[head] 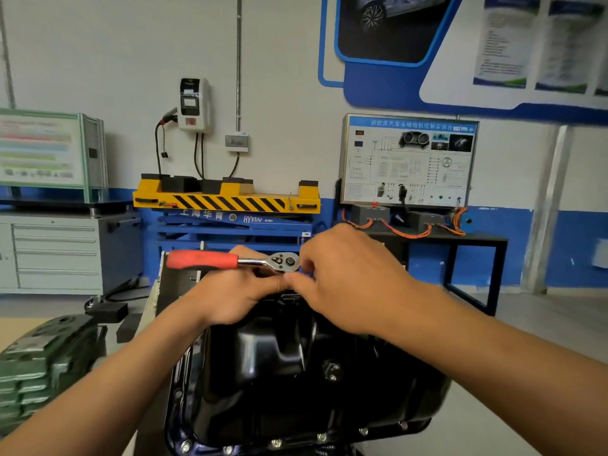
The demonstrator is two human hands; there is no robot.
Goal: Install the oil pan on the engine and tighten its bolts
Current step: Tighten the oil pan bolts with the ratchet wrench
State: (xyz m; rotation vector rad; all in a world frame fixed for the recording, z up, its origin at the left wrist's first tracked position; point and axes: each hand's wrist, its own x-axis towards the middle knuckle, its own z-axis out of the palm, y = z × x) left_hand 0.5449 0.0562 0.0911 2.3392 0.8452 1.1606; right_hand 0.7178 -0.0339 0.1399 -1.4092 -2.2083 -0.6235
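A glossy black oil pan (283, 363) sits upside-down on the engine right below me, with several silver bolts (275, 442) along its near flange. A ratchet wrench with a red handle (200, 260) and a chrome head (284, 261) lies level over the pan's far edge, handle pointing left. My left hand (230, 297) is under the ratchet, fingers curled around its shaft near the head. My right hand (348, 278) pinches something just below the ratchet head; what it pinches is hidden by the fingers.
A dark green engine part (42, 363) stands at the left. Behind are a yellow-and-blue lift table (227, 199), a grey drawer cabinet (56, 255), a training board (408, 159) on a black table (473, 241), and a wall charger (194, 105).
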